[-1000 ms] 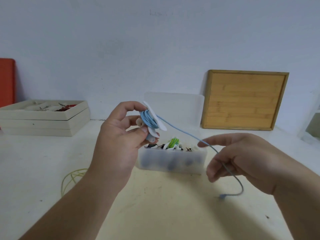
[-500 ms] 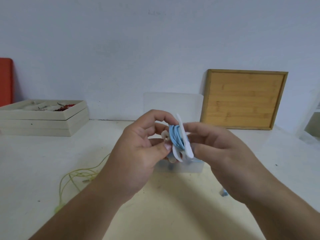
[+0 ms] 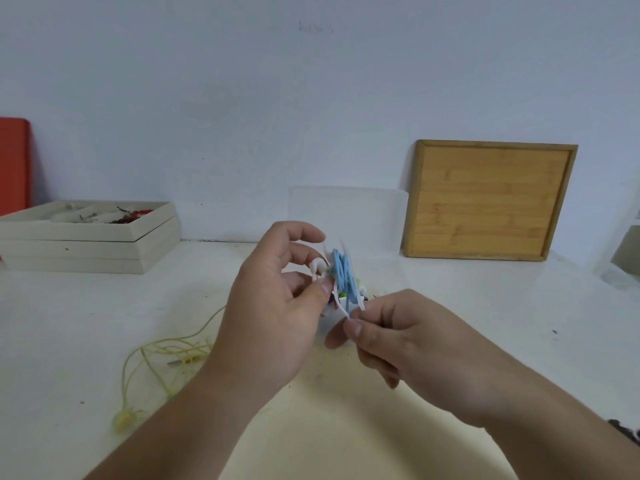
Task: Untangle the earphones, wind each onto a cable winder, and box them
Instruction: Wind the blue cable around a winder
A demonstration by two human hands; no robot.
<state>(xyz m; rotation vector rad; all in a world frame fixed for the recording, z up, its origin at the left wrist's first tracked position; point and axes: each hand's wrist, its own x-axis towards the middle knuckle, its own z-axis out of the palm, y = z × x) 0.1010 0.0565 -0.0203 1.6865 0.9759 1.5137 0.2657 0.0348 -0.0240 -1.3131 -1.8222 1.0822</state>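
My left hand (image 3: 273,306) holds a white cable winder (image 3: 329,271) upright above the table, thumb and fingers pinching its left side. Blue earphone cable (image 3: 343,275) is wrapped around the winder in several turns. My right hand (image 3: 408,344) is just below and to the right, pinching the loose end of the blue cable between thumb and forefinger at the winder's lower edge. The translucent storage box is almost wholly hidden behind my hands; only a bit of green cable and white winders (image 3: 362,289) shows. A tangled yellow earphone (image 3: 162,358) lies on the table to the left.
Stacked beige trays (image 3: 86,244) with small items stand at the back left, beside a red panel (image 3: 14,164). A bamboo tray (image 3: 488,199) and a translucent lid (image 3: 346,213) lean against the wall. The white table (image 3: 485,296) extends to the right.
My right hand went from an open reach on the trailing blue cable up to the winder, then dropped below it pinching the cable end. More cable now sits on the winder.
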